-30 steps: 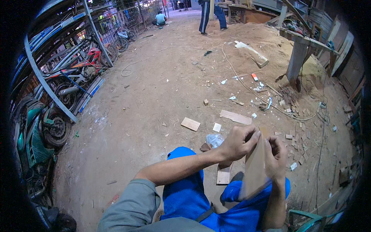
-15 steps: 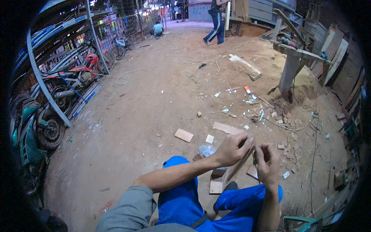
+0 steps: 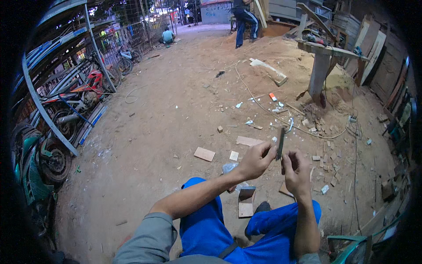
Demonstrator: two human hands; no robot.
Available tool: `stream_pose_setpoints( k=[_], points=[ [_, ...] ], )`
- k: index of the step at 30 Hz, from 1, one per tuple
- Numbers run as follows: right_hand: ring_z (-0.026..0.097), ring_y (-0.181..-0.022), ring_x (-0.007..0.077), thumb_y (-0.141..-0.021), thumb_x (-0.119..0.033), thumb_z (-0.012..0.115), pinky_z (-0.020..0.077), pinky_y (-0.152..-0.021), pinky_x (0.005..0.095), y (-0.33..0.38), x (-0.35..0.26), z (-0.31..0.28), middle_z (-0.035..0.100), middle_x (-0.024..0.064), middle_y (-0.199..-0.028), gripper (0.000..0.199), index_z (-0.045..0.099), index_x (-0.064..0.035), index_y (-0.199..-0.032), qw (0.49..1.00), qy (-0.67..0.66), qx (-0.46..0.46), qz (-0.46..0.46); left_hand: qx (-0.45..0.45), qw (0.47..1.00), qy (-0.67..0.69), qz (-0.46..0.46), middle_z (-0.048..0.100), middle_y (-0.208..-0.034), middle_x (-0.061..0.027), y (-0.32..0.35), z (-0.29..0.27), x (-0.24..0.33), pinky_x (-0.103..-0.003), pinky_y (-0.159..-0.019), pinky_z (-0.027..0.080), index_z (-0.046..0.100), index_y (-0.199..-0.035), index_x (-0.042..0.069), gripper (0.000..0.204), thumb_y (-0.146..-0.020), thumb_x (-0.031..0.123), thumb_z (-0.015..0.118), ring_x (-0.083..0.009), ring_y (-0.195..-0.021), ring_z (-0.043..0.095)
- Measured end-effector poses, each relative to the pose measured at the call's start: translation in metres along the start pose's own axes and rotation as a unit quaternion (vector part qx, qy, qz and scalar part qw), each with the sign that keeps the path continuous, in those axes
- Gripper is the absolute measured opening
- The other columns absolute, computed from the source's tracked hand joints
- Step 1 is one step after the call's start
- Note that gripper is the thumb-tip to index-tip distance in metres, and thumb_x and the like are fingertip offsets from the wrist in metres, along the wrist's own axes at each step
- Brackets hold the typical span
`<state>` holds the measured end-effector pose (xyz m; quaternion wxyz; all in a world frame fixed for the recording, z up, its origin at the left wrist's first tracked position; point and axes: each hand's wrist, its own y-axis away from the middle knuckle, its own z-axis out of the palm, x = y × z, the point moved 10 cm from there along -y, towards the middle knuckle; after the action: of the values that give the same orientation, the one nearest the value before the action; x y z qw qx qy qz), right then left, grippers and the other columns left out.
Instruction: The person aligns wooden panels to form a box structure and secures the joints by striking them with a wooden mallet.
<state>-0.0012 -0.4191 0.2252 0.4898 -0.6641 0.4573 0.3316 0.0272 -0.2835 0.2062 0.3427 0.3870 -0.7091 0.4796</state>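
Note:
My left hand (image 3: 258, 160) pinches a thin, dark wooden board (image 3: 281, 143), which stands up nearly edge-on above the ground. Close beside its lower end is my right hand (image 3: 296, 172), thumb and fingers closed together. What lies in the right fingers is too small and hidden to make out. Between my feet, two flat wooden pieces form an L-shaped wooden part (image 3: 246, 207). A clear plastic bag (image 3: 229, 167) lies by my left knee, partly behind my forearm. Another flat wood piece (image 3: 285, 189) sits partly behind my right wrist.
Flat wood offcuts (image 3: 204, 154) and many small wood blocks (image 3: 327, 163) lie on the dirt. A cable (image 3: 303, 128) crosses the ground near a wooden workbench (image 3: 320, 72). Motorbikes (image 3: 88, 90) stand at the left. Far off, one person (image 3: 243, 22) stands and another (image 3: 167, 36) crouches.
The board has swung from slanting down toward me to standing upright, edge-on. Both hands have shifted slightly left. The standing person in the distance has changed stance.

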Motion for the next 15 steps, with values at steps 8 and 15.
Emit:
stream_pose_setpoints(
  k=[8,15],
  points=[
    [0.052,-0.062,0.0071,-0.097,-0.005,0.055,0.0418,-0.054,0.0244,0.005,-0.009,-0.011,0.056,0.0027,-0.07,0.008,0.059,0.0024,-0.095,0.999,-0.035,0.012,-0.004,0.003,1.0,0.027,0.0,0.053,-0.064,0.0001,0.002,0.001,0.023,-0.029,-0.053,0.038,0.059,-0.084,-0.001,0.031,-0.101,0.025,0.054,-0.007,-0.06,0.044],
    [0.051,-0.059,0.006,-0.099,-0.007,0.056,0.0402,-0.051,0.0239,-0.005,0.013,-0.006,0.055,-0.0002,-0.068,0.01,0.058,0.0012,-0.093,1.0,-0.014,0.004,0.005,0.017,0.999,0.037,0.032,0.052,-0.061,-0.0005,-0.007,0.004,0.012,-0.029,-0.051,0.037,0.06,-0.083,0.0,0.031,-0.101,0.025,0.055,-0.006,-0.059,0.045]
  ],
)
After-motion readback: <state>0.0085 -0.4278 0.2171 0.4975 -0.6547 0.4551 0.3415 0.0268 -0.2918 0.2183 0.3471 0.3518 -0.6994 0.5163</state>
